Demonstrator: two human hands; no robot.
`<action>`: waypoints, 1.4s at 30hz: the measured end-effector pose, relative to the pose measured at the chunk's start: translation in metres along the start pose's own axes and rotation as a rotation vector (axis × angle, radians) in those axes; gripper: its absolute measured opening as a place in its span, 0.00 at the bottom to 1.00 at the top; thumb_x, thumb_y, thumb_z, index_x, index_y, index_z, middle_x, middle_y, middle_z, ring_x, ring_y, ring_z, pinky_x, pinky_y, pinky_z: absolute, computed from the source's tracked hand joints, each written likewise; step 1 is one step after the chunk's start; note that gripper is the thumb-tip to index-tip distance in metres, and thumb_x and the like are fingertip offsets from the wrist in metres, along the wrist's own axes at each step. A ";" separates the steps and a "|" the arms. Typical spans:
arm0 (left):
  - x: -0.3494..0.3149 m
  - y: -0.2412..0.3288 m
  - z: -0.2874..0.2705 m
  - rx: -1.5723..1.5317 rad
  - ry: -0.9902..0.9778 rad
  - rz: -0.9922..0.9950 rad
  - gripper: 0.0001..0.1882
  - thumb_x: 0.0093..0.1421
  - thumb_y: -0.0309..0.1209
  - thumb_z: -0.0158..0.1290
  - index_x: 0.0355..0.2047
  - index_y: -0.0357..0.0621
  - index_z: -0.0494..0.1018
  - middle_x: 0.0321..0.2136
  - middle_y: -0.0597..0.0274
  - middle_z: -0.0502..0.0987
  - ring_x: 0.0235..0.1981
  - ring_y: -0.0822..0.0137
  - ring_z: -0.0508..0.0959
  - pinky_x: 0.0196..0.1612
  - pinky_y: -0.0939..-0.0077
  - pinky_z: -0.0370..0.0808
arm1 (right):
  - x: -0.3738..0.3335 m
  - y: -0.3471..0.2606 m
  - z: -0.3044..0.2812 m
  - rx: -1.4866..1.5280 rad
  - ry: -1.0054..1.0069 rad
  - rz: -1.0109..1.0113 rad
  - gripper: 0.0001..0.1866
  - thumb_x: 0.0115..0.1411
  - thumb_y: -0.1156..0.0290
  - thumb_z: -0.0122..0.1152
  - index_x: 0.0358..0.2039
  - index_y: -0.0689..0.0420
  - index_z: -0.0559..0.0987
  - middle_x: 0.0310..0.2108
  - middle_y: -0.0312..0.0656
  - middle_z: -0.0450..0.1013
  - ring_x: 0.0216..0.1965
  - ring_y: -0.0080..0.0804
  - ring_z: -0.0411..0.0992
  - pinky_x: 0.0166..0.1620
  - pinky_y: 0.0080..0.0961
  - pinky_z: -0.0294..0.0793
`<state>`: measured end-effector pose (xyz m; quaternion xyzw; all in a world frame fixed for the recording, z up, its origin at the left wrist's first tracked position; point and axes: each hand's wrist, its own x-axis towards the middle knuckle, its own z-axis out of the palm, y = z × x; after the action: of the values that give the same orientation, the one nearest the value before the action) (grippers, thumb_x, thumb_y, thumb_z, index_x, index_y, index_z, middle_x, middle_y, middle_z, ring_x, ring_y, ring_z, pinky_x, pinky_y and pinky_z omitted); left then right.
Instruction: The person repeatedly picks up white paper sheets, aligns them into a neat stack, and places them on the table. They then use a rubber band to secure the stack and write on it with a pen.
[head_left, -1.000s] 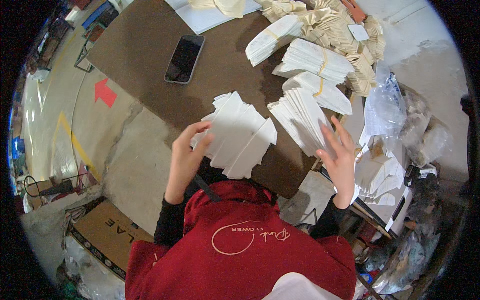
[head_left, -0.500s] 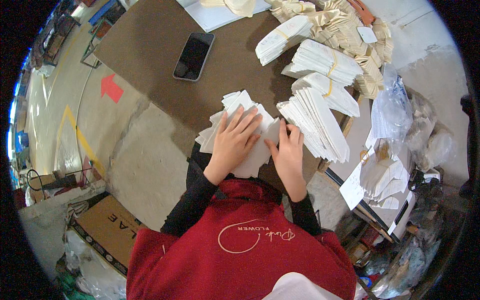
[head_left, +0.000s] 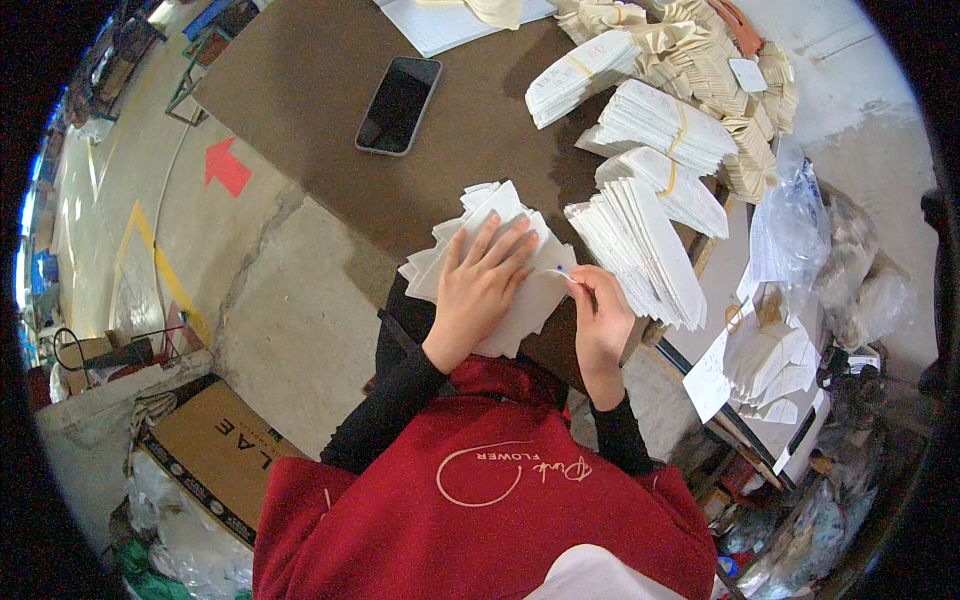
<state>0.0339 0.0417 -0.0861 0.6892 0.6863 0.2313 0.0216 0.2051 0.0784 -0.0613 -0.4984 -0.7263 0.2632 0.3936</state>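
Observation:
My left hand [head_left: 477, 290] lies flat with fingers spread on a fanned, uneven pile of white paper pieces [head_left: 525, 310] at the table's near edge. At the pile's right side, my right hand [head_left: 603, 318] pinches a thin white strip [head_left: 560, 272] with a small blue spot between thumb and forefinger. Whether the strip is a paper's turned-up edge or a separate piece, I cannot make out. Just right of that hand lies a loose, fanned stack of long white paper pieces [head_left: 640, 255]. Banded bundles of similar white paper [head_left: 665, 190] rest beyond it.
A black phone [head_left: 398, 105] lies on the brown table [head_left: 290, 90]. Many cream paper bundles [head_left: 700, 70] are heaped at the far right, near clear plastic bags [head_left: 795, 210]. More white papers [head_left: 765, 355] sit on a lower surface at right. A cardboard box [head_left: 215, 450] stands at lower left.
My right hand has drawn slightly rightward from the pile's edge and turned, with the thin strip now showing at its fingertips. My left hand stays on the pile. The whole view has shifted slightly.

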 end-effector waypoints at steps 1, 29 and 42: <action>0.000 0.000 0.001 -0.005 0.003 -0.005 0.22 0.61 0.41 0.52 0.57 0.62 0.71 0.62 0.75 0.65 0.65 0.67 0.61 0.66 0.55 0.55 | -0.002 -0.002 -0.003 -0.033 -0.021 -0.005 0.05 0.55 0.80 0.64 0.33 0.63 0.79 0.33 0.46 0.77 0.34 0.39 0.77 0.39 0.27 0.76; -0.015 -0.003 -0.057 -1.927 -0.719 -0.195 0.28 0.69 0.50 0.41 0.56 0.41 0.71 0.52 0.59 0.75 0.53 0.67 0.71 0.57 0.72 0.65 | -0.007 -0.076 -0.085 0.326 -0.143 0.152 0.06 0.51 0.83 0.65 0.31 0.63 0.82 0.26 0.45 0.79 0.29 0.33 0.77 0.36 0.27 0.76; -0.001 -0.040 -0.052 -0.438 -0.042 -0.202 0.24 0.60 0.32 0.54 0.57 0.49 0.68 0.44 0.57 0.73 0.45 0.58 0.71 0.48 0.66 0.68 | 0.045 -0.006 0.055 -0.390 -0.192 -0.092 0.19 0.51 0.73 0.67 0.43 0.65 0.76 0.47 0.50 0.71 0.48 0.47 0.71 0.52 0.34 0.70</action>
<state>-0.0215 0.0279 -0.0544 0.6005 0.6848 0.3568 0.2077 0.1473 0.1185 -0.0732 -0.5042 -0.8195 0.1458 0.2302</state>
